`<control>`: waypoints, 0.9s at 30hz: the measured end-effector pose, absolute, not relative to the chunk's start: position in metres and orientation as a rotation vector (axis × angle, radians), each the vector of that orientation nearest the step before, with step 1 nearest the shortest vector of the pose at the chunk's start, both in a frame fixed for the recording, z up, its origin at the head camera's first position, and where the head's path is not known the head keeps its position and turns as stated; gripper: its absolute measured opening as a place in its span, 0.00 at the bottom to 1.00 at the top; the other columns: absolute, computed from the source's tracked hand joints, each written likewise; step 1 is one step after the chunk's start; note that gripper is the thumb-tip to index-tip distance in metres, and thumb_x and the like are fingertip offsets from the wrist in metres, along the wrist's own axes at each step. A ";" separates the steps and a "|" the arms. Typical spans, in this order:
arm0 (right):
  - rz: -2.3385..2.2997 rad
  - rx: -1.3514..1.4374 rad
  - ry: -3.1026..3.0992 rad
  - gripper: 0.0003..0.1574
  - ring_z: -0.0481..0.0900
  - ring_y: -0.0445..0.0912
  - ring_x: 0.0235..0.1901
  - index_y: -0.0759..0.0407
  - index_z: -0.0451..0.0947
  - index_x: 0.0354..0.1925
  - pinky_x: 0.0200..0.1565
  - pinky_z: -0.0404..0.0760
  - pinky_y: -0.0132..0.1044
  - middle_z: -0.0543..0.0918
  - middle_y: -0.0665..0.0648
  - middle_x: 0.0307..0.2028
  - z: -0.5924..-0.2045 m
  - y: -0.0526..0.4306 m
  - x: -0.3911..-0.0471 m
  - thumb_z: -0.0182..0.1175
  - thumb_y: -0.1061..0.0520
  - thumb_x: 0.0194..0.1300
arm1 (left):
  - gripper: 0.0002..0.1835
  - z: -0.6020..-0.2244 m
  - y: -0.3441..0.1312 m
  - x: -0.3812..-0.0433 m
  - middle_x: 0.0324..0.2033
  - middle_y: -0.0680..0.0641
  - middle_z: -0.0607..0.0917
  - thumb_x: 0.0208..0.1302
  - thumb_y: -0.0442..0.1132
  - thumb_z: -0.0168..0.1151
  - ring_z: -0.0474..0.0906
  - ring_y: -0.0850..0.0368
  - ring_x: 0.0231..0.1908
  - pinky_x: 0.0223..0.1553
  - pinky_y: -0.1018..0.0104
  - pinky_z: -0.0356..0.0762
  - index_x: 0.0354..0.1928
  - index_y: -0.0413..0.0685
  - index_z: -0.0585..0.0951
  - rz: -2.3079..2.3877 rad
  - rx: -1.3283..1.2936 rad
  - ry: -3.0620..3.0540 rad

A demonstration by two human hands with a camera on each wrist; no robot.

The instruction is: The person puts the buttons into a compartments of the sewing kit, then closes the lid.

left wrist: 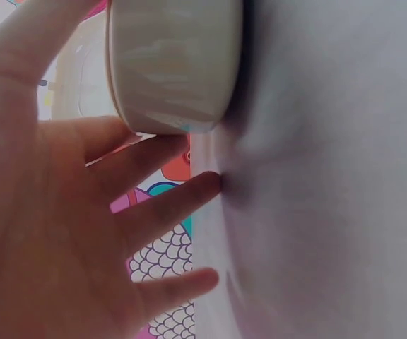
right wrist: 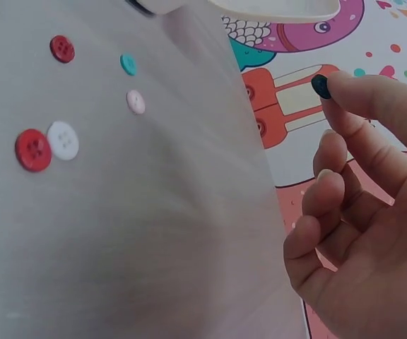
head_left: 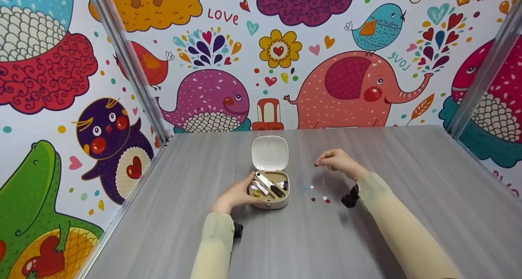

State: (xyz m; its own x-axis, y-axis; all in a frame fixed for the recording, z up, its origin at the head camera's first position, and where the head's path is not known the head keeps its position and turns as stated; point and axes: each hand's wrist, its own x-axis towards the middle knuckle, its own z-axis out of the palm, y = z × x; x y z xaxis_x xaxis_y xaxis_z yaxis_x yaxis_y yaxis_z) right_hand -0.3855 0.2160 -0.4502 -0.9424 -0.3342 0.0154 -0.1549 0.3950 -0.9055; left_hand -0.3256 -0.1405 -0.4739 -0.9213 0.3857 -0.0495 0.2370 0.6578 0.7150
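Observation:
A small white box (head_left: 280,204) stands on the table with its lid (head_left: 270,153) raised at the back. My left hand (head_left: 233,195) grips it from the left, thumb along the front and index finger at the side; the other fingers are spread in the left wrist view. Inside lie a long white-and-black tool (head_left: 268,183), a small gold piece (head_left: 257,193) and several light and dark buttons (head_left: 284,185). Right of the box, above the table, my right hand (head_left: 339,163) pinches a dark button (right wrist: 321,86) between thumb and index finger.
Loose buttons lie on the table (head_left: 183,230) between box and right forearm: a red one (right wrist: 33,150) against a white one (right wrist: 63,140), a darker red one (right wrist: 62,49), a turquoise one (right wrist: 128,64) and a pale pink one (right wrist: 136,102). Printed walls (head_left: 228,107) border the back and sides.

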 end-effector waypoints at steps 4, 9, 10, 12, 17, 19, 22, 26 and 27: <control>-1.571 -0.457 2.492 0.13 0.67 0.42 0.23 0.67 0.85 0.39 0.30 0.71 0.36 0.80 0.50 0.26 -0.448 0.213 -0.385 0.62 0.57 0.66 | 0.62 -0.475 -0.141 -0.326 0.69 0.34 0.61 0.45 0.57 0.77 0.61 0.38 0.66 0.65 0.47 0.61 0.76 0.41 0.50 1.120 0.513 2.676; -1.571 -0.470 2.488 0.12 0.67 0.43 0.22 0.67 0.85 0.38 0.30 0.71 0.36 0.79 0.49 0.26 -0.446 0.208 -0.385 0.62 0.57 0.65 | 0.63 -0.475 -0.142 -0.326 0.69 0.34 0.61 0.44 0.56 0.77 0.61 0.39 0.66 0.65 0.47 0.60 0.75 0.41 0.50 1.130 0.517 2.678; -1.568 -0.470 2.489 0.13 0.67 0.43 0.23 0.67 0.85 0.38 0.31 0.71 0.36 0.79 0.49 0.26 -0.446 0.207 -0.386 0.63 0.57 0.65 | 0.62 -0.475 -0.142 -0.327 0.69 0.34 0.61 0.44 0.56 0.77 0.61 0.39 0.66 0.65 0.47 0.61 0.75 0.41 0.51 1.128 0.522 2.682; -1.564 -0.472 2.490 0.13 0.67 0.42 0.22 0.67 0.84 0.38 0.30 0.71 0.36 0.79 0.49 0.25 -0.446 0.204 -0.388 0.63 0.56 0.65 | 0.62 -0.475 -0.142 -0.327 0.69 0.33 0.62 0.45 0.56 0.77 0.62 0.39 0.66 0.65 0.48 0.61 0.75 0.39 0.51 1.126 0.537 2.689; -1.557 -0.476 2.495 0.12 0.66 0.39 0.19 0.67 0.85 0.38 0.29 0.70 0.35 0.78 0.48 0.23 -0.447 0.197 -0.393 0.64 0.57 0.63 | 0.61 -0.476 -0.143 -0.327 0.69 0.32 0.62 0.47 0.55 0.76 0.62 0.39 0.66 0.65 0.49 0.61 0.75 0.37 0.51 1.118 0.557 2.693; -1.555 -0.479 2.497 0.12 0.66 0.39 0.19 0.66 0.85 0.37 0.28 0.70 0.36 0.79 0.49 0.24 -0.448 0.194 -0.393 0.64 0.57 0.63 | 0.61 -0.476 -0.142 -0.327 0.69 0.32 0.62 0.47 0.55 0.76 0.62 0.39 0.66 0.65 0.49 0.61 0.75 0.37 0.51 1.109 0.559 2.695; -1.553 -0.480 2.489 0.10 0.68 0.40 0.20 0.65 0.85 0.37 0.29 0.71 0.35 0.81 0.49 0.26 -0.449 0.190 -0.393 0.64 0.58 0.63 | 0.61 -0.475 -0.142 -0.327 0.68 0.32 0.62 0.47 0.55 0.76 0.62 0.39 0.66 0.65 0.49 0.61 0.75 0.37 0.51 1.107 0.564 2.696; -1.546 -0.487 2.474 0.10 0.67 0.40 0.20 0.65 0.86 0.37 0.28 0.70 0.34 0.80 0.49 0.24 -0.451 0.185 -0.393 0.63 0.58 0.64 | 0.61 -0.474 -0.140 -0.327 0.68 0.32 0.62 0.47 0.55 0.76 0.62 0.39 0.66 0.65 0.48 0.61 0.75 0.37 0.51 1.103 0.561 2.693; -1.543 -0.486 2.473 0.10 0.67 0.39 0.20 0.65 0.86 0.37 0.28 0.70 0.34 0.80 0.49 0.24 -0.451 0.184 -0.393 0.63 0.58 0.64 | 0.61 -0.474 -0.140 -0.327 0.68 0.32 0.62 0.47 0.55 0.76 0.62 0.39 0.66 0.64 0.48 0.61 0.75 0.37 0.51 1.097 0.561 2.693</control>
